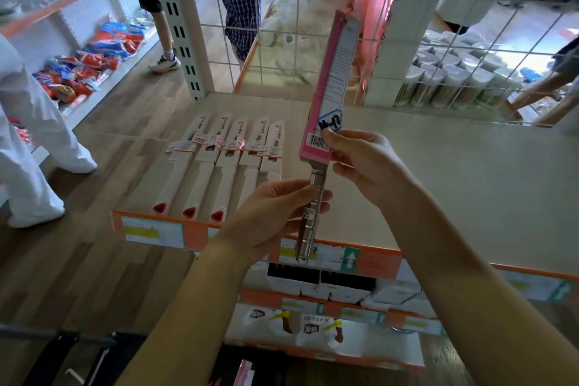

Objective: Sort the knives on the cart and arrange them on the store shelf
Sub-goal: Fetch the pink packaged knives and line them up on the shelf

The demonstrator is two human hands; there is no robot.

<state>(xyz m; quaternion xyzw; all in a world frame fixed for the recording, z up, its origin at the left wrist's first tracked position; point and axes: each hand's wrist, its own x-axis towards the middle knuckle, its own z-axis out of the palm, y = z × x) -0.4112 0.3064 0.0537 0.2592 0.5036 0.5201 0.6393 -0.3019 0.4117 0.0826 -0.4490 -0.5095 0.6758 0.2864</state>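
Left hand (275, 213) is gripping a pink-sleeved steel knife (332, 72) by its handle, right hand (366, 163) pinching the sleeve, probably placing it next beside the white-handled knives (225, 163) on the beige shelf (438, 182).

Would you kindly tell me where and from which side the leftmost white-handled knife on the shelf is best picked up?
Probably by its white handle, reaching in from the shelf front edge. The knife lies flat with the handle toward you and open space on its left; the blade end is sheathed in card, pointing back.

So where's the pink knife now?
In the head view's middle, the left hand and right hand hold the pink knife nearly upright above the shelf, right of the white knives.
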